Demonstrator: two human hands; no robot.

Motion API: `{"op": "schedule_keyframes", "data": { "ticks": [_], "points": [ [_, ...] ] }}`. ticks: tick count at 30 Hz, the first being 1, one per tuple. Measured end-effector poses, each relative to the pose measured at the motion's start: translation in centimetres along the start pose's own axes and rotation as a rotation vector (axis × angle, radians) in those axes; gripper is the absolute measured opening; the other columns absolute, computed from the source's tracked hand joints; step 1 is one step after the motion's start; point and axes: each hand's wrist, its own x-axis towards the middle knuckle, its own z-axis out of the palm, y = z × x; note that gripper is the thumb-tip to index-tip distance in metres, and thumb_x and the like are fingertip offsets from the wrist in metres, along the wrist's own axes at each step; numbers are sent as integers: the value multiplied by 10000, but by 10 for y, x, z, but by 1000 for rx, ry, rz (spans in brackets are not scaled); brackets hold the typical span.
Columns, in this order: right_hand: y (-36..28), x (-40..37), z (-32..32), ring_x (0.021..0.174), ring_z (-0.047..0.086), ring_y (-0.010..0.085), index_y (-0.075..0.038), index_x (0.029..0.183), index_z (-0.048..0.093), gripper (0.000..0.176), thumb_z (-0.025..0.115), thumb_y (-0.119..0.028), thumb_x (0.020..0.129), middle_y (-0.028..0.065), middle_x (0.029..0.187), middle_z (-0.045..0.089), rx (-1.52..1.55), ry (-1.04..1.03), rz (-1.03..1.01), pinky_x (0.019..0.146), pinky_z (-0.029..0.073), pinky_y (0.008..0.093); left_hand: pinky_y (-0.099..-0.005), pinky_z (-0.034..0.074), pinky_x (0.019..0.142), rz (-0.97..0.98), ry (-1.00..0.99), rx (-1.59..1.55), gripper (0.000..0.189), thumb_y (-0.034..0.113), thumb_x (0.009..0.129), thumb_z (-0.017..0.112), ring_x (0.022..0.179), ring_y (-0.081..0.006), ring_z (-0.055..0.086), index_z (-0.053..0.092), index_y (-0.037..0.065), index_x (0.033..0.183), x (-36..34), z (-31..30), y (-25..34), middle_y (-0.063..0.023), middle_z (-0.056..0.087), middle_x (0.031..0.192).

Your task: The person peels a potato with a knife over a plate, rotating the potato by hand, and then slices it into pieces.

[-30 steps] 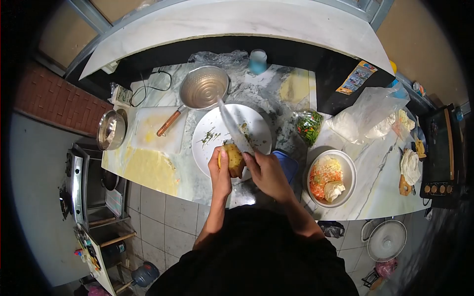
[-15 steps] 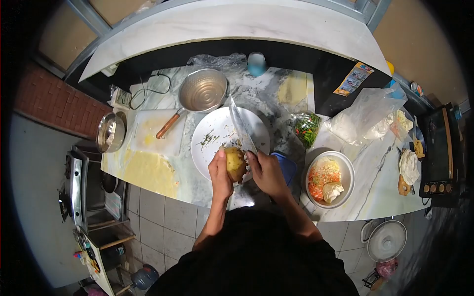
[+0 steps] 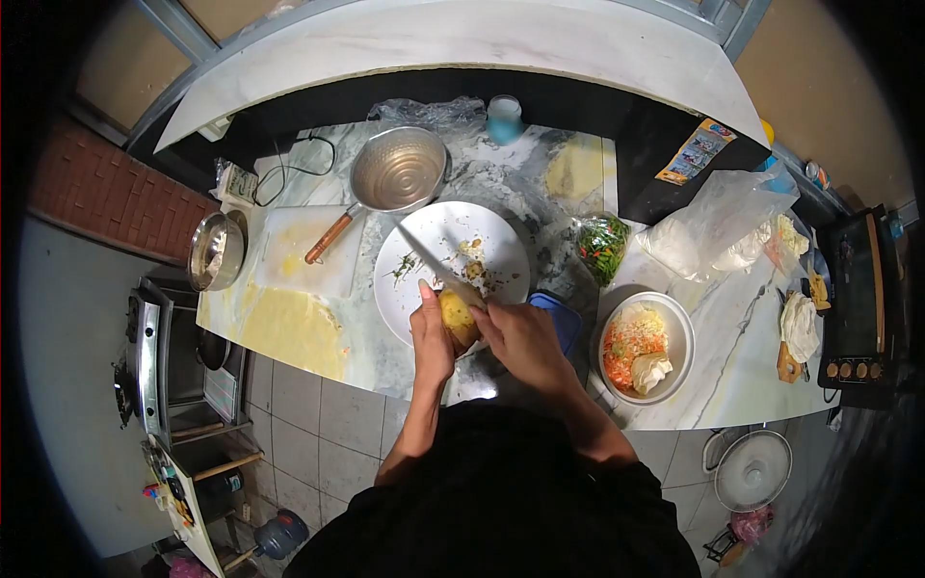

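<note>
My left hand (image 3: 431,332) is closed around a potato (image 3: 458,316), partly peeled, with yellow flesh on top and brown skin lower down. My right hand (image 3: 520,339) grips a large knife (image 3: 432,252), its blade slanting up and left across the top of the potato. The knife's handle is hidden inside the right hand. Both hands are over the near edge of a white plate (image 3: 388,294). Peel scraps (image 3: 477,265) lie on the plate, with some thin green bits (image 3: 405,267) at its left.
Behind the plate stands a metal saucepan (image 3: 397,169); a cutting board (image 3: 310,252) lies left. To the right are a blue lid (image 3: 557,323), a bag of chillies (image 3: 603,249) and a white bowl (image 3: 686,347) of shredded vegetables. A metal bowl (image 3: 217,252) sits far left.
The knife has swung from pointing steeply up to slanting left over the potato. My right hand has turned with it, and more of the scraps on the plate show.
</note>
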Motion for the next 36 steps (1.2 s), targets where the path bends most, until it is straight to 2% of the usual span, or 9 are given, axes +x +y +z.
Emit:
{"op": "schedule_keyframes", "data": {
  "ticks": [5,7,14,16,20,21,25,30,36],
  "points": [
    [-3,-6,4,525,592,358,-30,702,535,310,589,-223,939,172,575,565,-15,-27,-72,485,442,438,-216,377,415,-22,10,4,700,547,1019,251,479,-92,501,640,-28,935,0,-1,5,-38,597,675],
    [-2,-2,-1,524,593,355,-33,709,548,303,589,-226,939,169,579,568,-26,41,38,483,443,435,-219,359,440,-32,5,-63,682,518,1032,255,488,-70,467,644,-17,866,-4,5,15,-14,571,633],
    [-3,-8,-1,569,605,375,-43,753,567,296,555,-257,957,175,599,584,31,-39,-33,510,459,457,-232,365,407,49,28,131,658,527,1025,255,488,-95,495,633,-4,931,3,-7,4,-36,580,677],
    [-2,-7,-14,512,561,364,-18,749,573,274,595,-213,939,180,561,532,18,-41,96,480,412,430,-228,385,438,74,6,90,642,519,1027,265,524,-95,517,626,-7,952,3,-7,10,-39,593,698],
    [9,-14,-31,561,553,388,2,773,569,261,598,-199,937,205,610,537,3,-119,124,509,407,434,-196,429,534,119,-86,-110,470,402,997,467,634,-83,559,566,-48,1089,5,-13,18,-49,625,839],
    [12,-17,-34,561,553,388,2,773,569,261,598,-199,937,205,610,537,1,-121,121,509,407,434,-198,457,595,95,-168,-166,401,264,931,611,716,-83,578,516,-31,1186,7,-19,20,-43,623,925],
    [16,-28,-43,573,539,410,-2,787,572,257,590,-206,944,202,601,529,130,-219,88,517,401,450,-210,469,613,172,-212,-11,434,101,846,721,740,-69,572,506,8,1212,8,-29,29,-25,617,932],
    [16,-35,-55,619,559,411,8,842,597,236,582,-201,948,217,635,541,212,-339,94,540,393,452,-217,486,681,248,-153,-11,448,113,842,738,794,-77,581,507,8,1211,15,-31,30,-26,619,960],
    [17,-46,-49,622,541,425,12,804,590,244,603,-196,933,226,648,542,205,-258,39,540,378,464,-235,500,766,315,-184,8,480,73,821,756,881,-93,586,500,4,1221,14,-27,35,-38,614,1025]
  ]
}}
